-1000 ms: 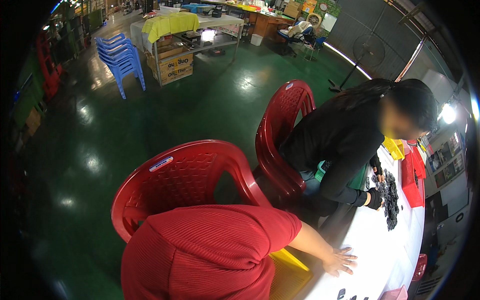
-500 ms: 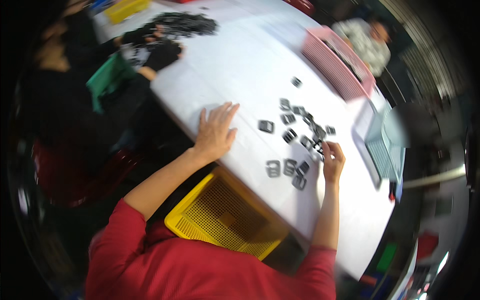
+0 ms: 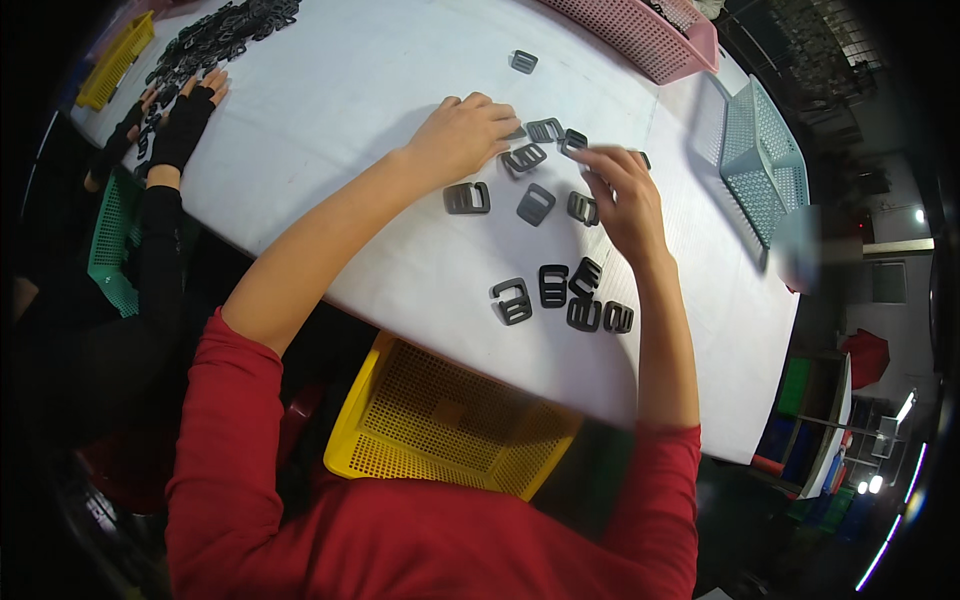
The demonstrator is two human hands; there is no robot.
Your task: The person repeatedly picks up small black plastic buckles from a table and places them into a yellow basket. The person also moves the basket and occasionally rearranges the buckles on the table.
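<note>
Black plastic strap buckles lie scattered on the white tabletop; one buckle (image 3: 536, 204) lies between my two forearms. My left hand (image 3: 466, 137) reaches to the far side of the spread, its fingers curled onto a dark buckle (image 3: 515, 133) that shows only in part at the fingertips. To the right, my right hand (image 3: 625, 193) is held over the spread, thumb and fingers apart, fingertips close to another buckle (image 3: 573, 142). Whether they touch it is unclear. Nearer me lies a group of several buckles (image 3: 553, 286). A lone buckle (image 3: 523, 62) sits farther back.
Below the near table edge is a yellow perforated basket (image 3: 450, 410). A pink basket (image 3: 640, 40) stands at the far side, a light-blue basket (image 3: 755, 150) at the right. On the left, a co-worker's black-gloved hands (image 3: 180, 130) are by a heap of dark pieces (image 3: 225, 40).
The view has shifted. My left hand has gone from lying spread near the table edge to the buckles, its fingers now curled. My right hand has moved farther out over the spread.
</note>
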